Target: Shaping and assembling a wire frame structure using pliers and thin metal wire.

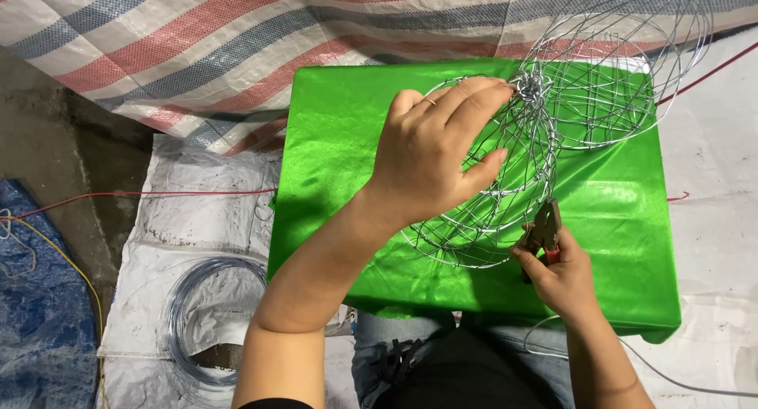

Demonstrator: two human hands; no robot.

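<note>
Surroundings: green cloth [339, 140] covers a box-like work surface at frame centre. A striped tarp [197, 38] in red, blue and white lies at 12 to 10 o'clock from it. At 8 o'clock, on white sacking [197, 212], sits one wire coil [209, 314]. A thin red cord [142, 193] runs across the sacking at 9 o'clock and reappears at the cloth's 3 o'clock edge. A blue tarp [39, 314] fills the far 8 o'clock corner. The person's jeans [395, 338] show at 6 o'clock.

Obstruction: the left hand [434, 152] and forearm lie over the wire frame [505, 196], hiding its left-centre part.

Grip: left hand rests on the frame, fingers curved and loosely spread; fingertips reach the twisted knot [533, 85] at the frame's 12 o'clock, thumb presses a wire at roughly 3 o'clock of the palm. The right hand [557, 271], at 5 o'clock of the frame, is closed around the pliers [545, 231]; their nose points up and meets the frame's lower rim. Whether the pliers pinch a wire cannot be told.

Count: two hands, one pair of pliers, one coil. Two rounded wire frames, the second frame [616, 61] at 1 o'clock, joined to the first at the knot and overhanging the cloth's far edge.
</note>
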